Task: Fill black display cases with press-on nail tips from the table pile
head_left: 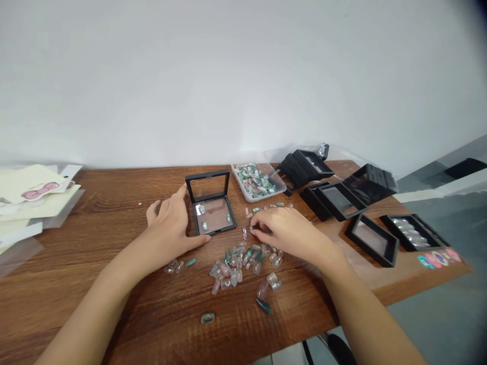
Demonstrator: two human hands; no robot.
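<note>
A small black display case [216, 230] with a clear window lid lies open on the wooden table, its lid tilted up. A few press-on nails [204, 226] rest inside it. My left hand [169, 218] grips the case from the left, thumb at the front edge and fingers behind the lid. To the right of the case, my right hand [279, 228] is closed in a pinch on a small press-on nail [251, 229], mostly hidden by the fingertips. Loose clear, pink and green press-on nails [234, 268] lie heaped in front of the case.
Behind stands a clear plastic tub [249, 195] full of nails. Several black cases [373, 238] are spread and stacked on the right, one holding clear pieces. Paper cards and clear sleeves [41, 192] pile up at the left. A white wall [190, 81] borders the table's back.
</note>
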